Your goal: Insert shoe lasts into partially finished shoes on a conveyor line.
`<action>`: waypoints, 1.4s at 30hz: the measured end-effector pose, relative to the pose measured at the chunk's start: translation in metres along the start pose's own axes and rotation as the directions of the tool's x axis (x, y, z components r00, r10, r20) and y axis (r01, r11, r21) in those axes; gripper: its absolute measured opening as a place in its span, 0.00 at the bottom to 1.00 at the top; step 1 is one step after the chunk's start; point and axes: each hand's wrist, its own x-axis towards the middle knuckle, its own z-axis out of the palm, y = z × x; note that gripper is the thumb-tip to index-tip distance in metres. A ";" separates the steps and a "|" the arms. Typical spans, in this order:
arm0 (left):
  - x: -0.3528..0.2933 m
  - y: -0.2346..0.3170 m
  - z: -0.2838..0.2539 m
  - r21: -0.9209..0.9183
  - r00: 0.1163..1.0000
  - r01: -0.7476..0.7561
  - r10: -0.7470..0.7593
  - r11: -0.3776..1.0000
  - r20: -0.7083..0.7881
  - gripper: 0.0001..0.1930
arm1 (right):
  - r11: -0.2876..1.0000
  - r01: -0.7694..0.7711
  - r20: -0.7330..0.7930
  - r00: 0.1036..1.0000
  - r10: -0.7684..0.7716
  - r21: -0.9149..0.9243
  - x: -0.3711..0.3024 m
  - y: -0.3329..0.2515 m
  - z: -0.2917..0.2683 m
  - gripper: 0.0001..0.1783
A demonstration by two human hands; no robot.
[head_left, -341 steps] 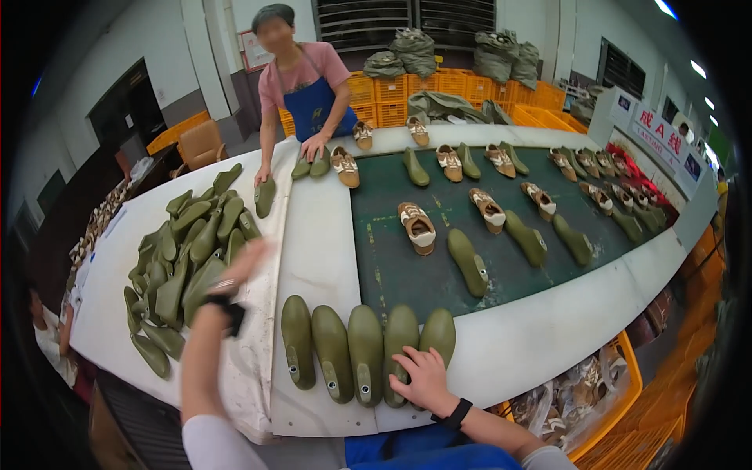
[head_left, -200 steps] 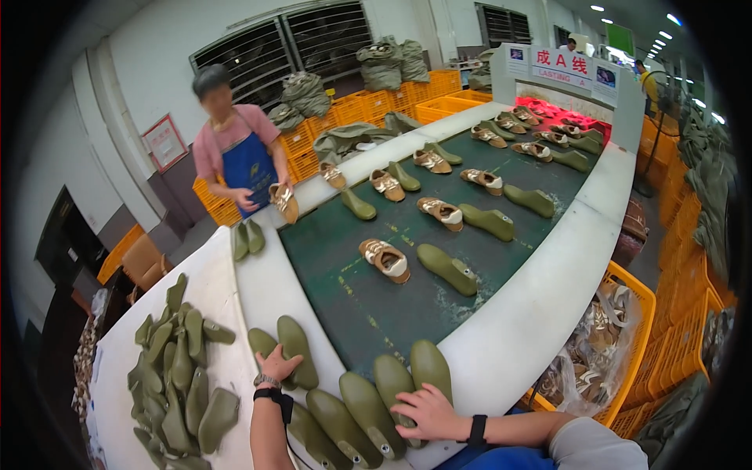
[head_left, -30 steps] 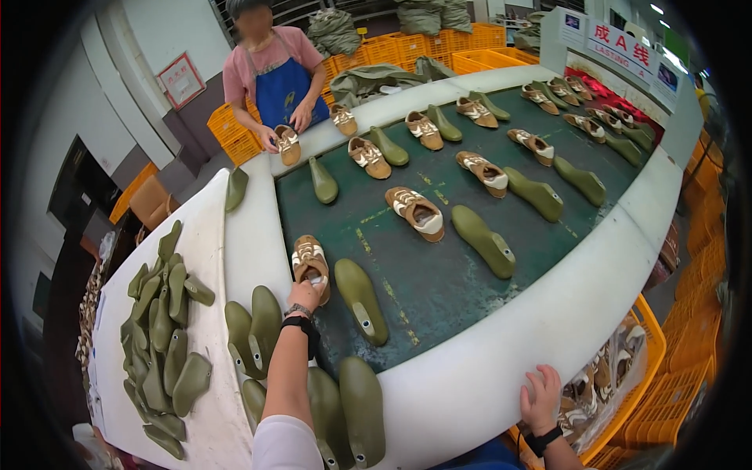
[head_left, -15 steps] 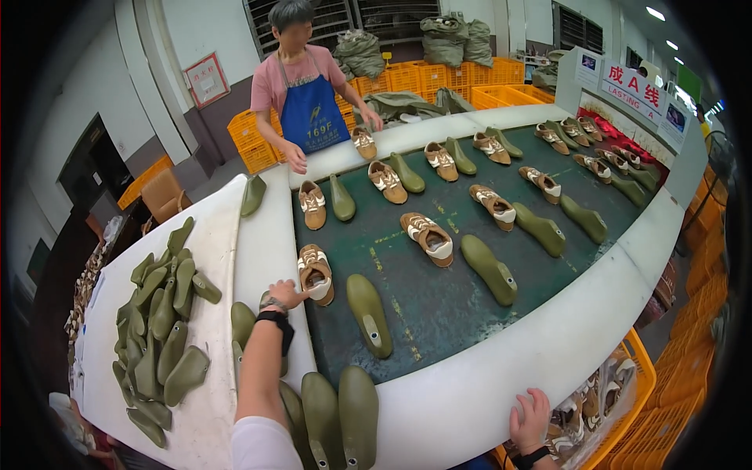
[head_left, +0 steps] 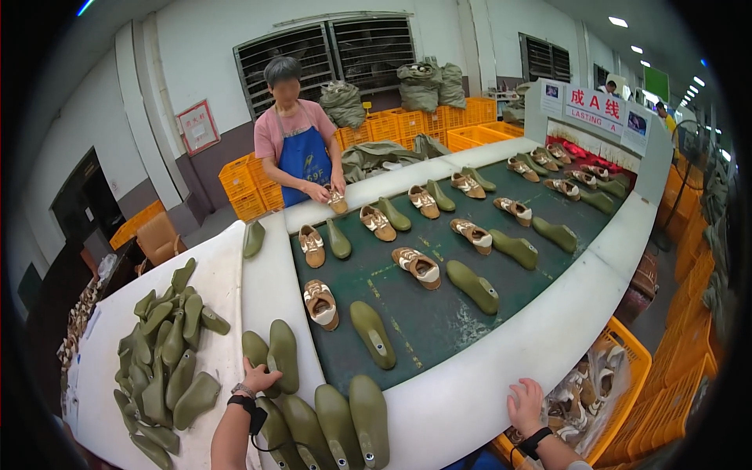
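Note:
My left hand (head_left: 262,377) is at the near left of the white table border, its fingers and thumb around the lower end of a green shoe last (head_left: 254,348). Another green last (head_left: 283,356) stands right beside its thumb. Below the wrist, several more lasts (head_left: 338,427) lie in a row. My right hand (head_left: 526,406) rests on the near white edge, fingers apart and holding nothing. On the dark green conveyor belt (head_left: 368,286), brown-and-white sneakers sit among green lasts; the nearest are a sneaker (head_left: 321,304) and a last (head_left: 372,335).
A heap of green lasts (head_left: 160,360) covers part of the white side table (head_left: 102,345). Across the belt, a co-worker in a blue apron (head_left: 304,163) handles a sneaker (head_left: 338,202). An orange crate (head_left: 627,423) of shoes stands at the near right. Orange crates (head_left: 243,188) line the back.
My left hand has left the nearest sneaker and moved down and left to the shoe lasts. My right hand stays on the edge. The co-worker's hands have come together on a sneaker. The view has shifted.

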 end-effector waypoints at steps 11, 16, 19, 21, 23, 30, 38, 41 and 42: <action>0.094 -0.027 0.012 0.154 0.969 0.068 -0.029 0.986 -0.245 0.38 | 1.000 0.014 -0.054 0.998 -0.014 -0.006 0.004 -0.007 0.007 0.16; 0.057 -0.007 0.011 0.145 0.996 0.035 -0.022 0.989 -0.090 0.39 | 0.999 0.035 -0.081 0.996 -0.035 -0.007 0.002 -0.001 0.008 0.14; 0.024 0.000 0.011 0.181 0.995 0.081 -0.068 0.980 -0.074 0.43 | 0.999 0.031 -0.127 0.991 -0.033 -0.016 0.000 -0.001 0.010 0.14; -0.003 -0.009 -0.013 0.009 0.999 0.001 -0.001 1.000 -0.034 0.42 | 0.999 0.033 -0.126 0.991 -0.036 -0.024 -0.004 -0.003 0.005 0.14; -0.007 -0.052 -0.034 -0.081 0.984 -0.036 0.021 0.996 -0.178 0.40 | 0.999 0.042 -0.129 0.991 -0.043 -0.011 -0.005 -0.002 0.005 0.15; -0.079 -0.207 -0.035 0.105 0.865 0.455 -0.411 0.884 -0.287 0.45 | 0.999 0.048 -0.038 0.998 -0.048 -0.013 -0.001 0.001 0.002 0.15; -0.084 -0.304 0.028 0.101 0.881 0.248 -0.181 0.963 -0.438 0.23 | 0.999 0.041 0.051 0.998 -0.043 0.028 0.009 -0.005 0.011 0.17; -0.066 -0.211 -0.018 -0.095 0.600 0.245 -0.228 0.965 -0.767 0.19 | 0.999 0.012 0.042 0.999 -0.010 -0.037 0.003 0.028 -0.005 0.16; -0.074 -0.210 -0.028 -0.076 0.533 0.227 -0.189 0.971 -0.824 0.21 | 0.999 0.016 0.040 0.999 -0.014 -0.037 0.005 0.033 -0.003 0.16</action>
